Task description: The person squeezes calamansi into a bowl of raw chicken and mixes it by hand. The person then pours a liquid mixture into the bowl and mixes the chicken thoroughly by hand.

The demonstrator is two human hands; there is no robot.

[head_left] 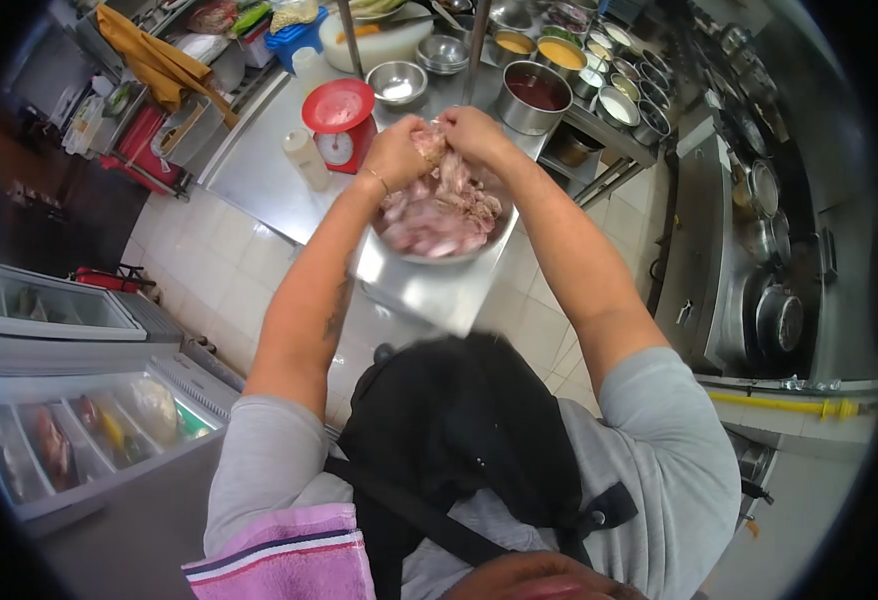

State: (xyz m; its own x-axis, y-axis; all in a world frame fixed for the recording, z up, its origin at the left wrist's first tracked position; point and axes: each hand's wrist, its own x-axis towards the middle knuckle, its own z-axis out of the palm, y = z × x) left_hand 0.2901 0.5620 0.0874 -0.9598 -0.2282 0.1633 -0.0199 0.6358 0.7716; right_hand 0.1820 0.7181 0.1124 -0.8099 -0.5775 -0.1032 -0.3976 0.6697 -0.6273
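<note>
A round metal bowl (434, 260) full of pale pink raw meat (437, 222) stands on the steel table. Over its far side, my left hand (399, 155) is closed on a piece of raw meat (427, 147). My right hand (472, 135) grips the same stretch of meat from the other side, with its fingers curled in. Meat hangs down between both hands towards the pile. Motion blurs the lower part of the pile, and I cannot make out the cut. Left of the bowl stand a red kitchen scale (338, 110) and a translucent squeeze bottle (305, 160).
Small metal bowls (397, 84) sit behind the scale. A pot of dark red liquid (536, 95) is at the table's right edge, near pots of yellow liquid (562, 55). An open refrigerated drawer (109, 430) lies at lower left. A stove counter with pans (779, 320) lines the right.
</note>
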